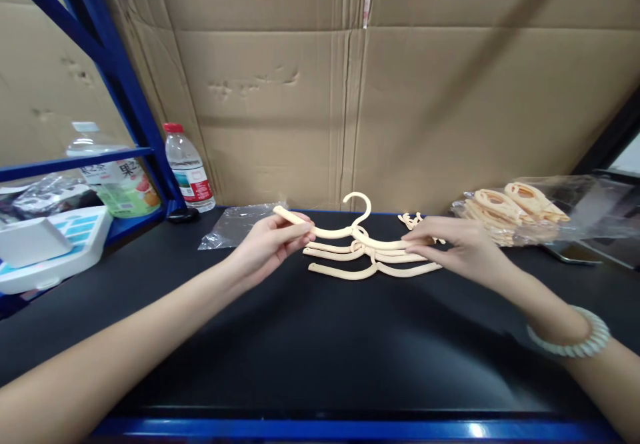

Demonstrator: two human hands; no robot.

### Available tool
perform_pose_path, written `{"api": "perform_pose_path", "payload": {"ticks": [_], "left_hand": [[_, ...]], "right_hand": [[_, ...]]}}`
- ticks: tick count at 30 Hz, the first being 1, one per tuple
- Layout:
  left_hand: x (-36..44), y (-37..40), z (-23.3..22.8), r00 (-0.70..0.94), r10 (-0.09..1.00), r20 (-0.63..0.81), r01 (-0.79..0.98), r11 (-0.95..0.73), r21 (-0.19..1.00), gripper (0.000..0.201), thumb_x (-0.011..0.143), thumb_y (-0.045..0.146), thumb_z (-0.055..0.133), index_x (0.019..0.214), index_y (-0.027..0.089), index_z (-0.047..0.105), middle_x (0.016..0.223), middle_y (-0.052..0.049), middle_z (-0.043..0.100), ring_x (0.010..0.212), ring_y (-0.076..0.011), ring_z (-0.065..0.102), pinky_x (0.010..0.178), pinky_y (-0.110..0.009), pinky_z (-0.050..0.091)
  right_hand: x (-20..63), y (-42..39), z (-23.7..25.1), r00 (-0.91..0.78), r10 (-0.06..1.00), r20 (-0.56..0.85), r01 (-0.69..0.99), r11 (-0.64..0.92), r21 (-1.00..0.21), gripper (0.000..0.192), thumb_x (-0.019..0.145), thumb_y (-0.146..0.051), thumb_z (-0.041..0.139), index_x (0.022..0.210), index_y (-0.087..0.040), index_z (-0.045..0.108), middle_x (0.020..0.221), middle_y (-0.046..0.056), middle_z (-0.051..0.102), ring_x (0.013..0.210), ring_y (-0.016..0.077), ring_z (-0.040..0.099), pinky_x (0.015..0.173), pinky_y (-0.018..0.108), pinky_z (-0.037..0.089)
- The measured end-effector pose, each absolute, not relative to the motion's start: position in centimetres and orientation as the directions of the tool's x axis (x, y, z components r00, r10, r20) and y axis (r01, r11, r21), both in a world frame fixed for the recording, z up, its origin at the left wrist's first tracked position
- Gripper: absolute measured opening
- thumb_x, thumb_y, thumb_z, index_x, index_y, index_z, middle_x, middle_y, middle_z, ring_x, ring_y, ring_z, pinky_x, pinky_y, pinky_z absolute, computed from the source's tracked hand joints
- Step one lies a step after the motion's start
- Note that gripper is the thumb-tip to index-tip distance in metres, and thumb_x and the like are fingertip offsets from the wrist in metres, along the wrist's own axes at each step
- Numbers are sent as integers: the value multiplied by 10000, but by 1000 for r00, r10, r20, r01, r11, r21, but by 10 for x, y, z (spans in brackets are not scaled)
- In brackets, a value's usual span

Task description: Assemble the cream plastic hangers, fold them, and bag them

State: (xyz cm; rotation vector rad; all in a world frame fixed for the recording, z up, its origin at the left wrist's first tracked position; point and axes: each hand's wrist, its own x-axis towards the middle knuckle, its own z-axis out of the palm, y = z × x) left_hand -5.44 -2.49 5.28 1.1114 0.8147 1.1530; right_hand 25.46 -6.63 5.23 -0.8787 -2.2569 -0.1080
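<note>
A cream-coloured plastic clothes hanger [334, 233] is held up by both ends, its hook pointing away from me. My left hand [273, 243] pinches its left arm between thumb and fingers, and the arm's tip sticks out past them. On the other side, my right hand [457, 247] pinches the right arm near its end; that tip is hidden by the fingers. Just below and behind it, several matching hangers [345, 274] lie in a row on the black table [320, 351], their hooks partly covered.
Folded cream hangers [520, 207] fill a clear bag at the right. Small cream pieces [411, 220] lie behind my right hand. A flattened plastic bag [240, 221], a red-capped water bottle [189, 171] and a blue rack [120, 97] are at the left. A cardboard wall [280, 111] closes the back.
</note>
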Motion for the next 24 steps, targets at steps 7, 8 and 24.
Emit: {"api": "perform_pose_path", "payload": {"ticks": [7, 8, 24], "left_hand": [[-67, -20, 56, 435, 843, 317, 206, -436, 876, 193, 694, 271, 766, 765, 132, 652, 726, -29, 679, 702, -144, 630, 644, -243, 494], [-65, -22, 52, 484, 799, 357, 281, -528, 801, 191, 714, 295, 749, 762, 136, 653, 745, -33, 677, 717, -154, 623, 661, -264, 494], [-57, -30, 24, 778, 474, 412, 501, -864, 47, 127, 807, 182, 636, 683, 153, 635, 834, -43, 612, 825, -185, 512, 741, -326, 437]], "right_hand": [[289, -66, 67, -507, 701, 501, 690, 679, -251, 120, 799, -335, 671, 822, -218, 669, 892, 55, 664, 874, 211, 618, 757, 323, 484], [291, -65, 65, -530, 738, 417, 701, 659, -275, 121, 790, -337, 676, 806, -217, 671, 896, 53, 661, 877, 211, 615, 765, 325, 480], [277, -52, 36, -495, 869, 17, 808, 467, -359, 76, 704, -258, 696, 668, -195, 721, 731, 28, 637, 729, 183, 593, 699, 293, 436]]}}
